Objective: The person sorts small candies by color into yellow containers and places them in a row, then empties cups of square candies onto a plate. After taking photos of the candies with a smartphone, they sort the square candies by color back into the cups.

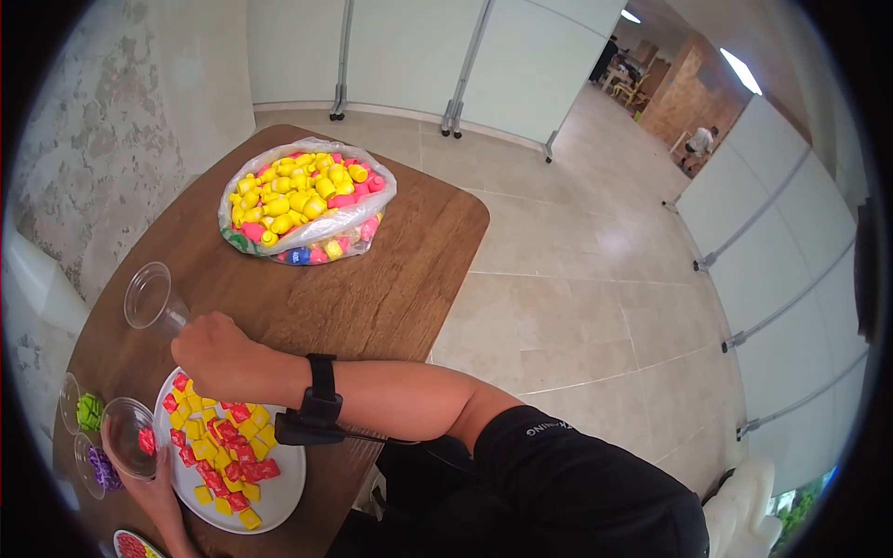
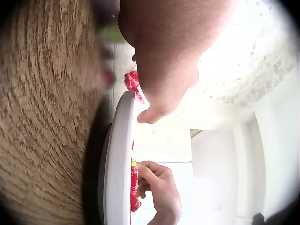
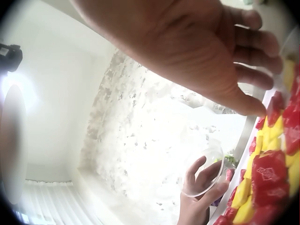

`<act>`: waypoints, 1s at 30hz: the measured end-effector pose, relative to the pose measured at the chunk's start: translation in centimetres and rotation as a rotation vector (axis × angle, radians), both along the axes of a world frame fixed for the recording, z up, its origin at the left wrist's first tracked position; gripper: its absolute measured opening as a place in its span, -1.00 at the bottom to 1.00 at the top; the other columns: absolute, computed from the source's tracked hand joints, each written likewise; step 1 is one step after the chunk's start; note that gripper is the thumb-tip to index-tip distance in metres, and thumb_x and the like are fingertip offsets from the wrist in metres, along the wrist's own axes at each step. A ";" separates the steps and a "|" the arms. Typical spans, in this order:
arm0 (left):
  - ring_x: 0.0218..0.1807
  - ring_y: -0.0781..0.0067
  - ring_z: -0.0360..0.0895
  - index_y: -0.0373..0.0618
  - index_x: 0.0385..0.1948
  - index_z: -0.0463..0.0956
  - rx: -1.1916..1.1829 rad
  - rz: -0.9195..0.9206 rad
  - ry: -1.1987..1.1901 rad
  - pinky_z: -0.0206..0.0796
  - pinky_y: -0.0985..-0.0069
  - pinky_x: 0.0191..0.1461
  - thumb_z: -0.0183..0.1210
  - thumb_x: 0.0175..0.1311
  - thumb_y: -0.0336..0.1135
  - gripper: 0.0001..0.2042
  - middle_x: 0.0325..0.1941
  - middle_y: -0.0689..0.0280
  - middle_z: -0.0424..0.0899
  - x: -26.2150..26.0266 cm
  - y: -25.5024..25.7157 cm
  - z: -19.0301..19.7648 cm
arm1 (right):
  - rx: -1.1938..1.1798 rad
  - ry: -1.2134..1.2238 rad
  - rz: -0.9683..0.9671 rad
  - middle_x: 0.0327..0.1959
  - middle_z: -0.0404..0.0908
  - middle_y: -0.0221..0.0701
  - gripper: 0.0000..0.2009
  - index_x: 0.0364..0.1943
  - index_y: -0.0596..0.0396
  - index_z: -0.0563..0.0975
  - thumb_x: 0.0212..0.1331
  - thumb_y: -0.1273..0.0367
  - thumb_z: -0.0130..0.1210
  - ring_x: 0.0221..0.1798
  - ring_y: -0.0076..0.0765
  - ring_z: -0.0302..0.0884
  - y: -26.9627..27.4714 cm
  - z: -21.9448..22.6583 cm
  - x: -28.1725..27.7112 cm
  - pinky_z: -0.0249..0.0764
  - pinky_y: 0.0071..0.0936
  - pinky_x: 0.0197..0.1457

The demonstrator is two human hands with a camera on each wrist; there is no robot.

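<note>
A white plate (image 1: 296, 484) on the wooden table carries many small red and yellow wrapped candies (image 1: 223, 456). My left hand (image 1: 158, 493) grips a clear plastic cup (image 1: 116, 418) at the plate's left side, its fingers around the wall in the right wrist view. Inside that cup sits a red wrapped candy (image 1: 146, 441). Over the far side of the plate is my right hand (image 1: 214, 349), its fingers hidden from the head camera. In the right wrist view the right hand's fingers (image 3: 255, 77) are loosely bent and apart, with the thumb close to the red candies (image 3: 269, 173).
Just beyond my right hand is another clear cup (image 1: 147, 295). Further left are a cup with green pieces (image 1: 89, 412) and one with purple pieces (image 1: 104, 470). A plastic bag (image 1: 386, 181) of yellow and pink bottle-shaped pieces sits at the table's far end. Another plate (image 1: 135, 545) shows at bottom left.
</note>
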State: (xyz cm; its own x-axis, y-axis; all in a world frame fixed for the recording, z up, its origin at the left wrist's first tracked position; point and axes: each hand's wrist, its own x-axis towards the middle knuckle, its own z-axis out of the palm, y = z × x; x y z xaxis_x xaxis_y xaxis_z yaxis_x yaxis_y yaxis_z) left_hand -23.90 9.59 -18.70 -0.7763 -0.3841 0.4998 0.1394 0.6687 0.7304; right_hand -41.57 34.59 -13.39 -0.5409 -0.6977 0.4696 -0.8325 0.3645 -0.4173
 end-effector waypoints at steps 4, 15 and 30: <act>0.59 0.13 0.28 -0.14 0.58 0.17 0.039 -0.003 0.004 0.08 0.20 0.65 0.34 0.00 -0.66 -0.06 0.55 0.07 0.36 -0.1 0.4 0.2 | 0.081 -0.020 0.050 -0.37 0.70 -0.04 -0.89 -0.45 0.25 0.66 -0.07 0.48 0.33 -0.21 0.11 0.73 0.0 0.0 0.2 0.56 -0.03 -0.17; 0.59 0.12 0.28 -0.14 0.60 0.14 -0.016 0.004 -0.022 0.09 0.21 0.63 0.37 0.10 -0.56 -0.08 0.57 0.04 0.34 0.1 -0.2 -0.1 | 0.184 -0.064 0.103 -0.31 0.74 -0.06 -0.73 -0.38 0.25 0.70 -0.17 0.38 0.51 -0.14 0.08 0.75 -0.1 0.9 0.9 0.62 -0.08 -0.09; 0.58 0.15 0.30 -0.12 0.57 0.19 0.032 0.013 -0.022 0.16 0.24 0.57 0.37 0.03 -0.61 -0.08 0.55 0.10 0.37 0.0 0.5 0.5 | 0.163 -0.038 0.058 -0.35 0.76 -0.07 -0.78 -0.43 0.24 0.72 -0.15 0.39 0.47 -0.19 0.07 0.77 0.6 1.7 -0.1 0.65 -0.07 -0.14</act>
